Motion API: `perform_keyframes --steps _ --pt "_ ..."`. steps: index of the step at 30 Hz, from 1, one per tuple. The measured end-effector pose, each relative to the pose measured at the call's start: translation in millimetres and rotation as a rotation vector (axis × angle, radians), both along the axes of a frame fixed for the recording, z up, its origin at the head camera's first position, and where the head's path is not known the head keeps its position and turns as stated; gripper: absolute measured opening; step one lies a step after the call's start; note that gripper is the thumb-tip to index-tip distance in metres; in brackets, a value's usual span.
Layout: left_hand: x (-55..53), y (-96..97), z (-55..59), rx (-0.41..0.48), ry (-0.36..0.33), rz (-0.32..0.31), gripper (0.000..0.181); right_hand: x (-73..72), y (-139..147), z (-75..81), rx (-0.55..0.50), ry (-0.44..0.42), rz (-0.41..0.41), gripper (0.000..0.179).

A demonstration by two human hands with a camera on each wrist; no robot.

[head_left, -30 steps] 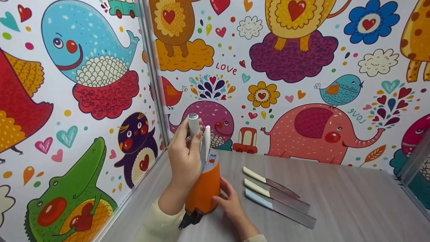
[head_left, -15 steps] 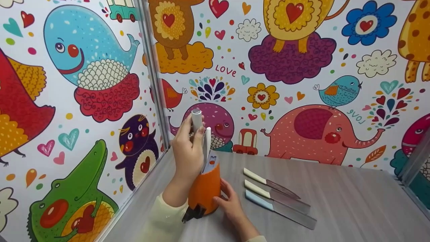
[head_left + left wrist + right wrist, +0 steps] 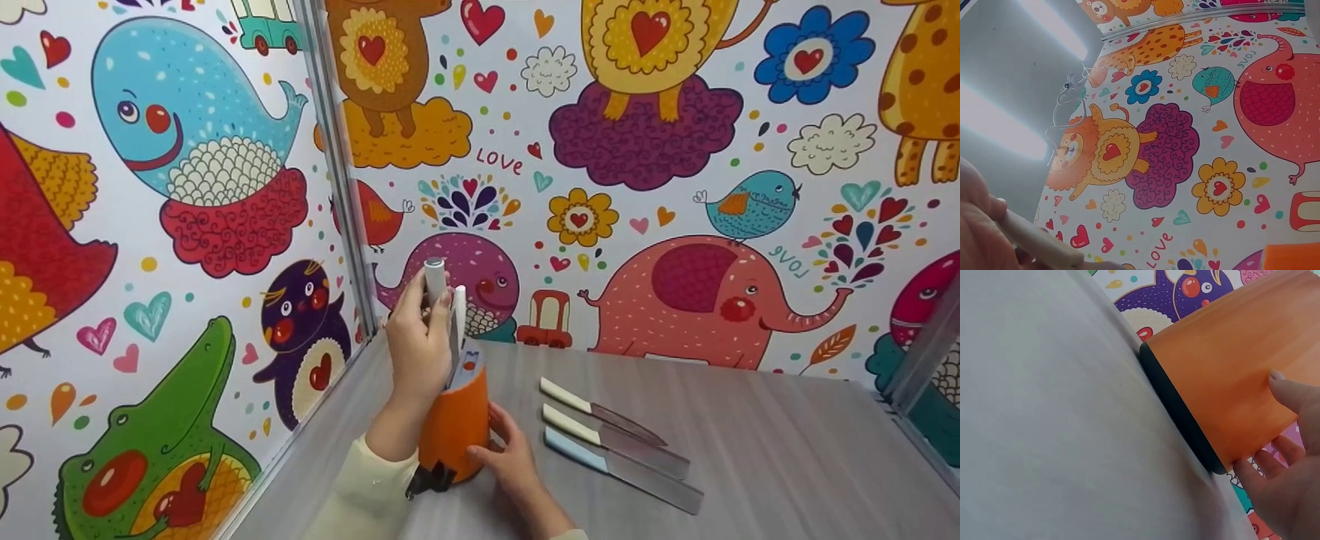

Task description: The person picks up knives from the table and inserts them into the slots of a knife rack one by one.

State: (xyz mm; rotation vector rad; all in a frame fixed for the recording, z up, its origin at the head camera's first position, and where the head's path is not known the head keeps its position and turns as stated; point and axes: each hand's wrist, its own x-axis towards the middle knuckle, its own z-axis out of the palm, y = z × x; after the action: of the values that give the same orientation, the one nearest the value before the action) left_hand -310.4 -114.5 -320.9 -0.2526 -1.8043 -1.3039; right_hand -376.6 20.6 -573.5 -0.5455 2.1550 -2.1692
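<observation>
In the head view my left hand [image 3: 416, 345] grips the pale grey handle of a knife [image 3: 434, 277] with a metal end cap, held upright over the back left of an orange knife block [image 3: 454, 435]. Its blade is hidden behind the hand. Close beside it, a second knife with a white handle [image 3: 459, 304] rises at the block's slotted grey top. My right hand [image 3: 514, 454] holds the block low on its right side. In the right wrist view the thumb [image 3: 1289, 391] lies on the orange face and the fingers [image 3: 1268, 464] on the side, near the dark base [image 3: 1179, 410].
On the grey table [image 3: 787, 442], right of the block, lie a pointed knife [image 3: 566, 394] with a cream handle, a cream-handled broad knife [image 3: 571, 425] and a blue-handled one [image 3: 576, 450]. Printed walls [image 3: 525, 247] enclose the back and left. A dark object [image 3: 431, 480] sits at the left cuff.
The left hand rises slightly with the grey-handled knife, then comes back down. The block stands a little more upright than a second ago. The right hand keeps its hold, and the loose knives stay put.
</observation>
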Motion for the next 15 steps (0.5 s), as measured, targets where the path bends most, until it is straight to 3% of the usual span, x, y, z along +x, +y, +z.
perform_keyframes --steps 9,15 --pt "-5.5 -2.7 -15.9 0.029 -0.036 -0.009 0.041 1.2 -3 1.2 0.045 -0.009 -0.034 0.095" --pt "-9.3 -4.3 -29.8 0.057 -0.114 -0.017 0.044 2.8 -3 0.6 0.044 0.039 -0.038 0.094"
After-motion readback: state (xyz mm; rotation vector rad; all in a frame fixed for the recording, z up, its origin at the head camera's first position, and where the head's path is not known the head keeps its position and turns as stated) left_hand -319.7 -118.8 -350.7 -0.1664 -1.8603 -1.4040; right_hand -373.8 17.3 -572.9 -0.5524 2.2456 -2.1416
